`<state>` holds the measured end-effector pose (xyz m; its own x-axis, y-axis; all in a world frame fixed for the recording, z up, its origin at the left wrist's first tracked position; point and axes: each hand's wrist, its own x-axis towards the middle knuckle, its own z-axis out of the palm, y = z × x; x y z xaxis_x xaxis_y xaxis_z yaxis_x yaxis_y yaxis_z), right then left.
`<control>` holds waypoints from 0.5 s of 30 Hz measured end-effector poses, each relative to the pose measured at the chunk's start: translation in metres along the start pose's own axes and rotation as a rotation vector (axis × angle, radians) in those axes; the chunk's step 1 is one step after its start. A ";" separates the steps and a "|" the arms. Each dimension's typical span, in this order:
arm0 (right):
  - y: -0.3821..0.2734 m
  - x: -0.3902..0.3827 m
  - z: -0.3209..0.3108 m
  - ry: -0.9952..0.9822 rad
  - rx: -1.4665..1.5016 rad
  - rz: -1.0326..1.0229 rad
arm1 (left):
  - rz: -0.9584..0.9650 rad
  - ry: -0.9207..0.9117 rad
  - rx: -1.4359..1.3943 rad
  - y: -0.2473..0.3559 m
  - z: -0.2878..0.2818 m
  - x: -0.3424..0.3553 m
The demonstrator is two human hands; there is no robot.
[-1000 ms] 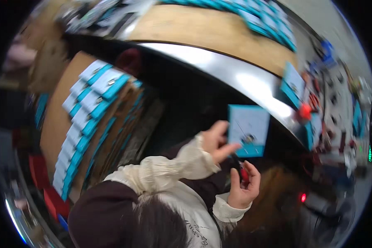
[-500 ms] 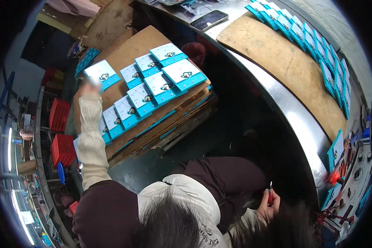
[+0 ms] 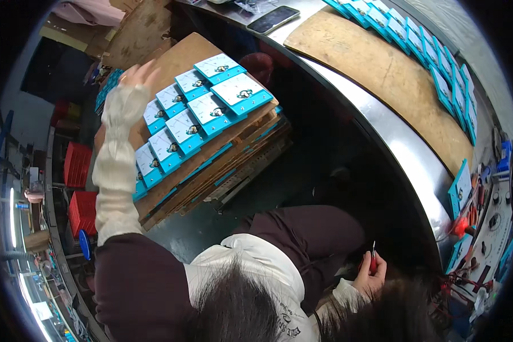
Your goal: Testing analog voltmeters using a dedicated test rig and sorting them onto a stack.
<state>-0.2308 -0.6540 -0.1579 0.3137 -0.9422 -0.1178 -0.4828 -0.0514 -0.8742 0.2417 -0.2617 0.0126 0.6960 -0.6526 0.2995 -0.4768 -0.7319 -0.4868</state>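
Note:
My left hand (image 3: 139, 74) hovers past the far-left side of the meter rows, its fingers spread and holding nothing. Beneath and beside my sleeve lie overlapping analog panel meters (image 3: 240, 94) with white dials and turquoise lower edges, set in two rows on a brown board (image 3: 179, 54). The meter (image 3: 154, 115) closest to my left hand ends the farther row, leaning against its neighbour. Down by my lap at the lower right, my right hand (image 3: 370, 278) is closed around a small red-handled tool (image 3: 374, 263) with a thin metal tip pointing up.
On the right, a metal bench (image 3: 376, 105) carries a wooden board (image 3: 376, 68) and more overlapping meters (image 3: 413, 43). A phone (image 3: 273, 20) lies at its far end. A control panel with knobs (image 3: 493, 219) stands far right. Red crates (image 3: 81, 214) are at the left.
The meter my left hand held has been let go and now rests at the end of the farther row. That hand has lifted away, and the view has shifted slightly. My right hand keeps its tool.

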 end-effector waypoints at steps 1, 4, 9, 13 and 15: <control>-0.001 0.000 0.000 0.011 0.011 0.034 | 0.090 -0.038 -0.099 0.014 0.002 0.021; -0.009 0.001 0.000 0.032 0.015 -0.062 | 0.254 -0.263 -0.148 0.061 0.008 0.078; -0.006 -0.002 -0.018 0.135 -0.008 -0.073 | 0.274 -0.572 -0.049 0.104 0.038 0.135; 0.028 -0.013 -0.050 0.199 -0.155 0.030 | 0.267 -0.634 -0.121 0.097 0.049 0.136; 0.047 -0.018 -0.058 0.220 -0.098 0.094 | 0.367 -0.580 -0.120 0.099 0.038 0.133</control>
<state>-0.3064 -0.6585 -0.1698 0.0834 -0.9931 -0.0819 -0.5817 0.0182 -0.8132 0.3077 -0.4133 -0.0267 0.6370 -0.6763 -0.3699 -0.7688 -0.5227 -0.3684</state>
